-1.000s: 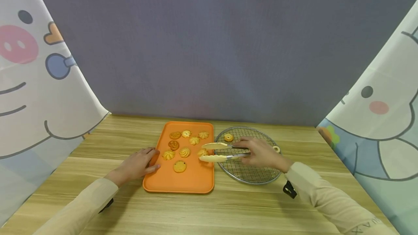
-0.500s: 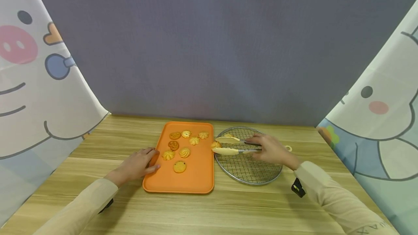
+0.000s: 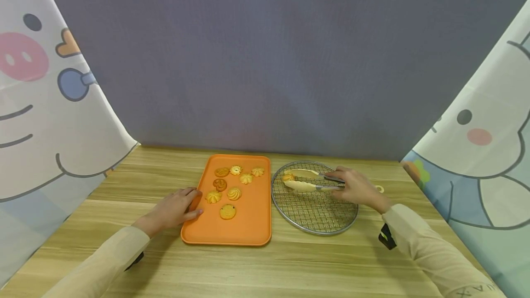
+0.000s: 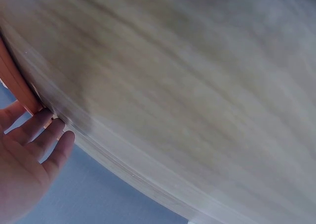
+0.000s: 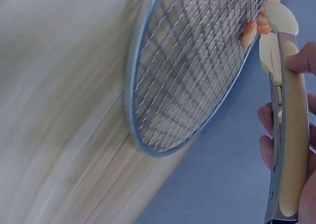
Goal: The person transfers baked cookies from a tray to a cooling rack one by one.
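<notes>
My right hand [image 3: 359, 188] holds metal tongs [image 5: 295, 125] with cream-coloured tips over the round wire rack [image 3: 314, 232]. A small golden cookie [image 3: 288, 177] is pinched between the tong tips, above the rack's left part. In the right wrist view another cookie [image 5: 248, 33] lies on the mesh; from the head camera the tongs seem to cover it. My left hand [image 3: 177, 206] rests at the left edge of the orange tray [image 3: 244, 236], fingers loosely extended. The left wrist view shows those fingertips [image 4: 58, 124] touching the tray's rim. Several cookies [image 3: 233, 193] of different shapes lie on the tray.
The tray and rack stand side by side on a wooden table [image 3: 232, 270]. A grey-blue wall [image 3: 265, 59] rises behind it, with cartoon-printed cloths [image 3: 45, 118] on both sides. The ring at the tongs' rear end [image 3: 379, 189] sticks out behind my right hand.
My right hand has moved to the right with the tongs, carrying a cookie from the tray's right side to above the wire rack. My left hand has stayed at the tray's edge.
</notes>
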A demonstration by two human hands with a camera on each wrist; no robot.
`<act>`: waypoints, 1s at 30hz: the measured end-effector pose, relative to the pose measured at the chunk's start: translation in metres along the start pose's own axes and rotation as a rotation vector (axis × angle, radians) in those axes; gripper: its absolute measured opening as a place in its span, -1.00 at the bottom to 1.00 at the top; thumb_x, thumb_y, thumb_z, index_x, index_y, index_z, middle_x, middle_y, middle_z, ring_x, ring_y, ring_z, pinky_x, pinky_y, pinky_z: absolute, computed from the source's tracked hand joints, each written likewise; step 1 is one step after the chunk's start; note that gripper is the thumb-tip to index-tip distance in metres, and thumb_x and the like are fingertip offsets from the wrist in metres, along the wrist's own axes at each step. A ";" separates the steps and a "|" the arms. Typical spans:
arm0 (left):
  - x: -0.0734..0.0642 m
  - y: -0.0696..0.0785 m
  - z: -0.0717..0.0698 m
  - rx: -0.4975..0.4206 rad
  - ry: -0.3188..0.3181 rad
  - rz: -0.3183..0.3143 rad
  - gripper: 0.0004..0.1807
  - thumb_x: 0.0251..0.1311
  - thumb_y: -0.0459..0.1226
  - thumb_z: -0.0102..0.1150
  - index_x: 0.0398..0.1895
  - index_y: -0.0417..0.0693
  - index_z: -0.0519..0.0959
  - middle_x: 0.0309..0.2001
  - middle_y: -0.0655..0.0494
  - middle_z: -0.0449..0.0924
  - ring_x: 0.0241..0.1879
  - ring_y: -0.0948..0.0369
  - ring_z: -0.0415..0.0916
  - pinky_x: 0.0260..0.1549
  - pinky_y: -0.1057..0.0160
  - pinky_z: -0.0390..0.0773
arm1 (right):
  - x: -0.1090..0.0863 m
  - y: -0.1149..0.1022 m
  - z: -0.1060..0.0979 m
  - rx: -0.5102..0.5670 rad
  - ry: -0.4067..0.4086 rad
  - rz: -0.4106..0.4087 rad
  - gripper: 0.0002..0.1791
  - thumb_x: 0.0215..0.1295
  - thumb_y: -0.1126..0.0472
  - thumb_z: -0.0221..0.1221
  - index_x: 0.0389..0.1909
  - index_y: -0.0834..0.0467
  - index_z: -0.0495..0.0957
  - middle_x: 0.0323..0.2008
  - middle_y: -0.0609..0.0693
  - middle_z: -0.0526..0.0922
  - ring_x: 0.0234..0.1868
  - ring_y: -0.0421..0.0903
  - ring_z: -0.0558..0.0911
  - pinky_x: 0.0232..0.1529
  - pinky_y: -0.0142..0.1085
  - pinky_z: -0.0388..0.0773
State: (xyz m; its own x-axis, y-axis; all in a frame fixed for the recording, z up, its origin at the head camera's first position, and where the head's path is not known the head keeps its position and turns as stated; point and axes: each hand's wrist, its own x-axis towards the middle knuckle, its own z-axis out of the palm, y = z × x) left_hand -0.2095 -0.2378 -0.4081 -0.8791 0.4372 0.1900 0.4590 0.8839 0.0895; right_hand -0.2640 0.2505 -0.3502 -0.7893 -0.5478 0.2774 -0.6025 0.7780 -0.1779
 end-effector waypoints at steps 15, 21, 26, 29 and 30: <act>0.000 0.000 0.000 0.002 0.017 0.009 -0.45 0.13 -0.01 0.14 0.04 -0.25 0.45 0.05 -0.22 0.46 0.00 -0.17 0.46 -0.07 -0.16 0.45 | -0.007 0.024 -0.004 0.003 0.007 0.085 -0.46 -0.08 0.23 0.33 0.01 0.28 0.52 -0.20 0.15 0.59 -0.72 -0.31 0.23 -0.62 -0.41 0.23; 0.000 0.001 0.000 0.003 0.010 0.011 -0.44 0.14 -0.01 0.13 0.05 -0.26 0.45 0.05 -0.22 0.45 0.00 -0.17 0.45 -0.05 -0.15 0.45 | -0.006 0.031 -0.002 -0.005 0.014 0.096 -0.48 -0.06 0.23 0.30 0.01 0.29 0.52 -0.17 0.19 0.59 -0.77 -0.32 0.17 -0.70 -0.41 0.18; 0.000 0.000 0.000 0.001 0.008 0.009 -0.45 0.14 0.00 0.13 0.04 -0.25 0.45 0.05 -0.21 0.46 0.00 -0.16 0.45 -0.06 -0.15 0.45 | -0.006 0.036 0.000 -0.010 0.021 0.102 -0.49 -0.05 0.23 0.28 0.00 0.30 0.52 -0.14 0.22 0.58 -0.78 -0.32 0.18 -0.70 -0.42 0.19; 0.001 0.000 0.000 -0.001 0.001 0.004 -0.44 0.14 0.00 0.12 0.05 -0.24 0.45 0.06 -0.21 0.45 0.02 -0.16 0.45 -0.05 -0.17 0.44 | -0.006 0.038 0.002 -0.013 0.026 0.105 -0.50 -0.05 0.23 0.29 -0.01 0.30 0.53 -0.15 0.22 0.59 -0.76 -0.31 0.21 -0.66 -0.41 0.22; 0.001 0.000 0.000 -0.003 0.000 0.002 -0.44 0.14 0.00 0.12 0.05 -0.24 0.45 0.06 -0.21 0.45 0.02 -0.16 0.44 -0.05 -0.17 0.43 | -0.006 0.038 0.002 -0.015 0.028 0.105 -0.50 -0.06 0.23 0.30 -0.02 0.30 0.53 -0.16 0.21 0.59 -0.75 -0.30 0.23 -0.64 -0.40 0.23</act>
State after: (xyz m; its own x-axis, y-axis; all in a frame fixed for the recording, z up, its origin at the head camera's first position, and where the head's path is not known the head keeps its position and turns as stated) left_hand -0.2101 -0.2376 -0.4076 -0.8781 0.4392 0.1898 0.4613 0.8825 0.0916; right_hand -0.2827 0.2826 -0.3607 -0.8441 -0.4545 0.2846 -0.5149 0.8351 -0.1936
